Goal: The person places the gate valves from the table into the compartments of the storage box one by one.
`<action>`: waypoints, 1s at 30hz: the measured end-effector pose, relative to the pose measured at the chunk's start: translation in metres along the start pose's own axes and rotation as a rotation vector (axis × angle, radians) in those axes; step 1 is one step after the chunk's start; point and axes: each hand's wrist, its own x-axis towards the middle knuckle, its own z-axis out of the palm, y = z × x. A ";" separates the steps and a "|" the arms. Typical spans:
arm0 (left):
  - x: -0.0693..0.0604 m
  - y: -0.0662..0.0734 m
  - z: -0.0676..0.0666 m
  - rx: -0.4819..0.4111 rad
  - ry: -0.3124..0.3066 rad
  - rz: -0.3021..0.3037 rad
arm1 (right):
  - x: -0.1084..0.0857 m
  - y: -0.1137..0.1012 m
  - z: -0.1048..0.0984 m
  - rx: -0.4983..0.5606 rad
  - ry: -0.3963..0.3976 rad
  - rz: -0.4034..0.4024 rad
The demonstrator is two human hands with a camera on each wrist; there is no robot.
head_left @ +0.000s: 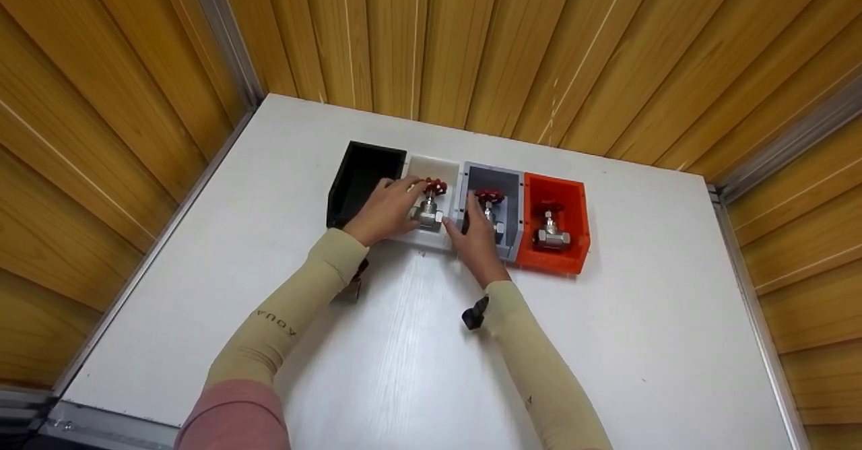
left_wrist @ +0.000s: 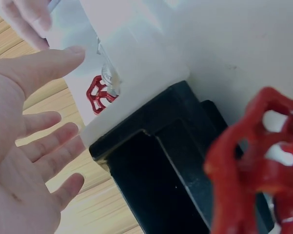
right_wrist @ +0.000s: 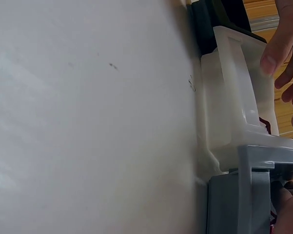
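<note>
In the head view my left hand [head_left: 387,211] reaches over the white bin [head_left: 434,162], its fingers beside the red handwheel of a metal valve [head_left: 429,215]. The left wrist view shows this hand [left_wrist: 34,141] with fingers spread and apart from that handwheel [left_wrist: 98,93]. My right hand [head_left: 477,241] straddles the side between the white and grey bins. Its straight fingers lie beside a second red-wheeled valve [head_left: 497,224] in the grey bin [head_left: 495,170]; the thumb points into the white bin. Whether they touch that valve is hidden.
Left of the white bin stands a black bin [head_left: 367,157]; an orange bin [head_left: 572,234] with a third valve [head_left: 551,234] stands at the right end. A red handwheel [left_wrist: 253,165] looms close to the left wrist camera. Wood-patterned walls [head_left: 444,46] enclose the white table [head_left: 633,315].
</note>
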 end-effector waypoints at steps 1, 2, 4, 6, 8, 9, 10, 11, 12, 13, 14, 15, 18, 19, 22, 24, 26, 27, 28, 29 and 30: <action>-0.001 0.000 0.000 -0.010 -0.002 -0.004 | 0.000 -0.001 0.000 0.004 0.014 -0.014; -0.001 -0.001 0.000 -0.020 -0.004 -0.008 | -0.001 -0.003 0.000 0.007 0.030 -0.029; -0.002 -0.001 0.001 -0.030 -0.001 -0.007 | -0.002 -0.006 0.000 0.006 0.056 -0.062; -0.003 -0.002 0.001 -0.026 0.004 0.001 | -0.002 -0.009 0.000 0.006 0.085 -0.095; -0.004 -0.002 0.001 -0.023 0.014 0.014 | -0.003 -0.011 0.000 0.003 0.108 -0.124; -0.005 -0.003 0.001 -0.019 0.018 0.020 | -0.003 -0.012 0.000 0.001 0.118 -0.138; -0.006 -0.003 0.000 -0.019 0.016 0.021 | -0.003 -0.012 0.000 -0.003 0.125 -0.150; -0.007 -0.003 0.000 -0.019 0.013 0.019 | -0.003 -0.013 0.000 -0.001 0.132 -0.155; -0.008 -0.003 -0.001 -0.021 0.010 0.016 | -0.004 -0.014 0.000 0.001 0.135 -0.160; -0.009 -0.004 -0.001 -0.025 0.008 0.013 | -0.004 -0.015 0.000 0.004 0.139 -0.160; -0.010 -0.004 -0.002 -0.029 0.004 0.008 | -0.004 -0.016 0.000 0.005 0.140 -0.159; -0.011 -0.003 -0.003 -0.031 0.000 0.004 | -0.005 -0.017 0.000 0.006 0.142 -0.160; -0.014 -0.003 -0.005 -0.028 -0.002 -0.004 | -0.006 -0.022 0.000 0.005 0.145 -0.159; -0.015 -0.003 -0.005 -0.027 -0.002 -0.006 | -0.006 -0.023 0.000 0.003 0.147 -0.161; -0.018 -0.003 -0.006 -0.018 -0.006 -0.011 | -0.008 -0.027 0.001 0.007 0.147 -0.171; -0.020 -0.003 -0.007 -0.021 -0.007 -0.017 | -0.008 -0.029 0.003 0.017 0.149 -0.189; -0.022 -0.004 -0.007 -0.020 -0.007 -0.026 | -0.009 -0.031 0.004 0.032 0.147 -0.205; -0.023 -0.004 -0.007 -0.020 -0.008 -0.033 | -0.009 -0.032 0.005 0.038 0.146 -0.213; -0.025 -0.005 -0.007 -0.020 -0.010 -0.039 | -0.009 -0.032 0.006 0.042 0.145 -0.218; -0.026 -0.005 -0.008 -0.019 -0.011 -0.044 | -0.009 -0.032 0.008 0.043 0.143 -0.223; -0.028 -0.006 -0.008 -0.018 -0.013 -0.047 | -0.009 -0.032 0.008 0.043 0.138 -0.219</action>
